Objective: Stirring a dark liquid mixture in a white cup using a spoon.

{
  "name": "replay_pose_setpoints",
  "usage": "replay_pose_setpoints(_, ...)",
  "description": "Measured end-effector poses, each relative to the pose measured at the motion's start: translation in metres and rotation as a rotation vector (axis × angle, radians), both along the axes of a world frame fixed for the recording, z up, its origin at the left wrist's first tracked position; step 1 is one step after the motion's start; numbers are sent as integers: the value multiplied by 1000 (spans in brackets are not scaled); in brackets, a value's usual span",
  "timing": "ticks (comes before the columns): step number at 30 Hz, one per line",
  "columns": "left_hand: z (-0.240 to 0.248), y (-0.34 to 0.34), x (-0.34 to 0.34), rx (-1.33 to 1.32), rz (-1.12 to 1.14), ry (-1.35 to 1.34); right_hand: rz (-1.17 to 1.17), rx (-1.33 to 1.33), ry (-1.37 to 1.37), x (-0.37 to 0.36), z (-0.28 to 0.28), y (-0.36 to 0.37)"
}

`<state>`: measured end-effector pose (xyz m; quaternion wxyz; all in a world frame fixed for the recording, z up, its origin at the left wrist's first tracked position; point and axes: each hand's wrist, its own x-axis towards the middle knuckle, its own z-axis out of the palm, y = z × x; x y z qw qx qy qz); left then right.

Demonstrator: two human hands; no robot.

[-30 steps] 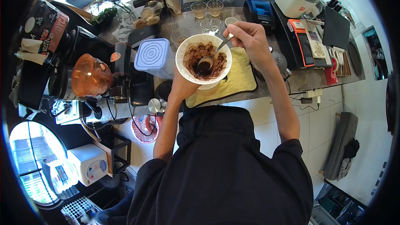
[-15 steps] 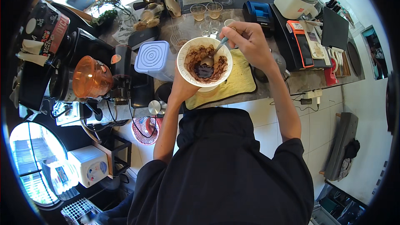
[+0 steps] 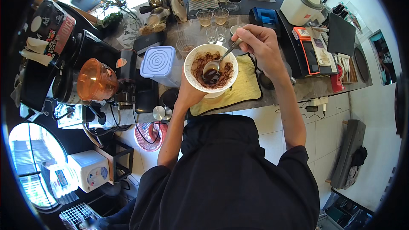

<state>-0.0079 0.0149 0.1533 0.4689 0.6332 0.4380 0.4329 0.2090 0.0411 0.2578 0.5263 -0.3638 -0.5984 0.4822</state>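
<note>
My left hand [image 3: 190, 90] is wrapped round the side of a white cup-shaped vessel [image 3: 234, 76] with a ridged inner wall and a small handle on its far side. Dark brown smears coat the inside, and a dark liquid pools at its bottom. Between the thumb and fingers of my right hand [image 3: 260, 44] is the handle of a metal spoon [image 3: 229, 52]. It slants down to the left, its bowl inside the vessel just over the liquid. Beneath the vessel lies a yellow cloth [image 3: 247, 79] with a dark edge.
A lidded purple-white tub [image 3: 158, 61] stands close left, beside a grinder with an orange hopper [image 3: 97, 81]. Beyond the vessel are several small glasses [image 3: 211, 34] and two cups of pale liquid [image 3: 204, 16]. An orange payment terminal [image 3: 306, 47] lies to the right.
The spoon's bowl has come up into view from the dark liquid, and its handle now lies at a lower slant. My right hand has shifted slightly right and down.
</note>
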Motion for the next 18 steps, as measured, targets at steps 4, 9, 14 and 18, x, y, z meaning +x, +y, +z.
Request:
replay_pose_setpoints(4, 9, 0, 2, -23, -29, 6, -15, 78, -129, -2, 17, -9)
replay_pose_setpoints(9, -6, 1, -1, 47, 47, 115, -68, 164, -343, -3, -2, -2)
replay_pose_setpoints(14, -7, 1, 1, 33, 48, 98, -24, -4, -245, 0, -27, 7)
replay_pose_setpoints(18, -4, 0, 2, -30, 2, 46, -14, -123, -42, 5, -28, 9)
